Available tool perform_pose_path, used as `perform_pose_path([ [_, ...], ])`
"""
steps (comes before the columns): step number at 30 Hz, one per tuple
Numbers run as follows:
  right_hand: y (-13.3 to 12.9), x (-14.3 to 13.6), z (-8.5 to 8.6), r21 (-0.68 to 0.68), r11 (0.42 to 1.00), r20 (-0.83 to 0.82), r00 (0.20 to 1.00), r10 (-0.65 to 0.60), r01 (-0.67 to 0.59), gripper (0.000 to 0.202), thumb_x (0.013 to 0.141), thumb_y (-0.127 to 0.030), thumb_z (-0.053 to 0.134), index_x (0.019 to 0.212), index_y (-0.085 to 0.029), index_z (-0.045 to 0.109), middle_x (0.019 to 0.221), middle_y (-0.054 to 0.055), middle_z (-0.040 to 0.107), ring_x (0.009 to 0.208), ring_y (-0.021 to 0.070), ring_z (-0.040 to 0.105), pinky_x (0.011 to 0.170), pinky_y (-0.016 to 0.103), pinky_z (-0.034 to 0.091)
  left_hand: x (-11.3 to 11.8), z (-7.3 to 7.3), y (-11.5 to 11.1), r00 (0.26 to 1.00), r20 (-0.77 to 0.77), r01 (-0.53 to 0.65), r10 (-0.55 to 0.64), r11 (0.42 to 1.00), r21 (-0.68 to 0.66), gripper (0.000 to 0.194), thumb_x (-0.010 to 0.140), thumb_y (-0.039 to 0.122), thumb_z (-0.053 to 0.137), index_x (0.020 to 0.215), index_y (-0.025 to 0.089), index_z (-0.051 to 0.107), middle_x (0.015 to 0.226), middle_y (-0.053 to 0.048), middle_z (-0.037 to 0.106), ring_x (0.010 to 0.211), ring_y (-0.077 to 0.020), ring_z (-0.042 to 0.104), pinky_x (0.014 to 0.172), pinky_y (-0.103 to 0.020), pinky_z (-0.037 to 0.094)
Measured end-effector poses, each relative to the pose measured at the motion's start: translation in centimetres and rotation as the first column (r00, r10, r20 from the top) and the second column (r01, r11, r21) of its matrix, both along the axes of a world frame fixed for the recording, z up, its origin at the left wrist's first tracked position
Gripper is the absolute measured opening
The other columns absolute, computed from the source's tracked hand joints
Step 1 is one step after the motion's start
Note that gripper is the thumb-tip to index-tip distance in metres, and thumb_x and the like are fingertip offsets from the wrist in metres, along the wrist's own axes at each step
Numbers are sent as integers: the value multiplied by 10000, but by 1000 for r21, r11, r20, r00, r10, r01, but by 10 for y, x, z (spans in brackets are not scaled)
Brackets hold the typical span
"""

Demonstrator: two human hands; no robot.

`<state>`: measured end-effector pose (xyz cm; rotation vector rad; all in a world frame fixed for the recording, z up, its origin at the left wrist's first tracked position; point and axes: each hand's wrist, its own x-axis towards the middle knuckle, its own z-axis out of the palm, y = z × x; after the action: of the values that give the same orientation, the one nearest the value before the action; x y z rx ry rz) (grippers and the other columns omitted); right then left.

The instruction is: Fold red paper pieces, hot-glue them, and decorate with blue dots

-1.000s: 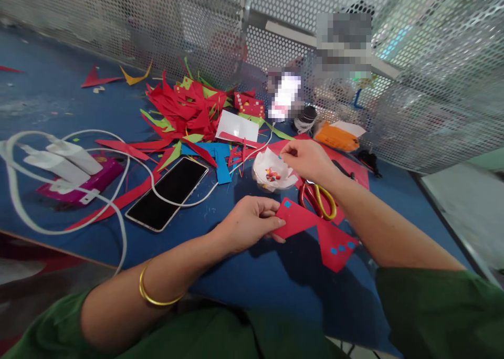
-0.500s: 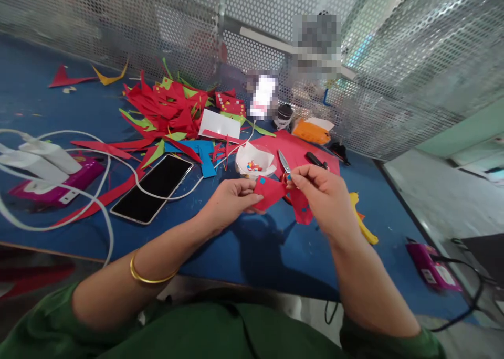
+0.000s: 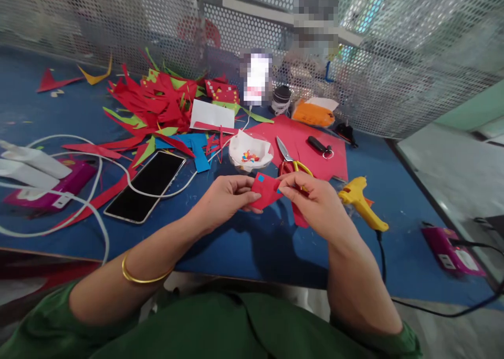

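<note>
red paper piece (image 3: 268,191) is held up just on the wearer's side of the bowl (image 3: 239,164), above the blue table (image 3: 236,251), with one blue square (image 3: 261,178) on its upper left corner. the left hand (image 3: 230,193) is clamped on its left edge, thumb over fingers. the right hand (image 3: 317,201) has thumb and fingertips together on a small blue bit (image 3: 279,190) at the paper's right side; whether the bit touches the paper i can't tell. another red part (image 3: 300,216) shows below the right hand. the bowl is lined with white paper and holds small coloured bits (image 3: 250,156). right of the bowl are open scissors (image 3: 285,150) on a red sheet (image 3: 303,138), and farther right a yellow glue gun (image 3: 360,200). left of the bowl lie blue paper (image 3: 201,159), a dark-screened phone (image 3: 145,187) and, farther back, a heap of red and green scraps (image 3: 161,104).
</note>
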<state>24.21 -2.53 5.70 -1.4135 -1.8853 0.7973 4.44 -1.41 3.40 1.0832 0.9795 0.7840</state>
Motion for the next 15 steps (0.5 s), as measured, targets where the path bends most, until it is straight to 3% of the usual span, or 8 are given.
perform_pose_path([
  [4,-1,1,1,-29,999,34,999,-31,32,112,848,-250,581,760,-219,642,819,3,700,766,156,608,712,290,450,2,1,-1,999,-3,37,-38,999,-32,189,768,208,720,940,131,731,746,-16,738,659,-126,706,671,-232,569],
  [12,-3,0,-2,23,995,39,995,-94,93,115,834,-264,610,733,-219,644,736,-5,662,695,143,579,648,281,441,1,-2,-2,996,-52,64,-66,997,-29,223,765,248,727,966,152,730,752,-23,742,672,-140,710,684,-251,554],
  [15,-3,0,-3,48,992,28,993,-119,117,111,832,-262,608,737,-221,647,754,-3,676,705,147,591,666,293,454,2,-2,-1,997,-66,48,-48,999,2,282,739,286,753,978,145,706,847,-46,747,754,-153,700,711,-268,554],
])
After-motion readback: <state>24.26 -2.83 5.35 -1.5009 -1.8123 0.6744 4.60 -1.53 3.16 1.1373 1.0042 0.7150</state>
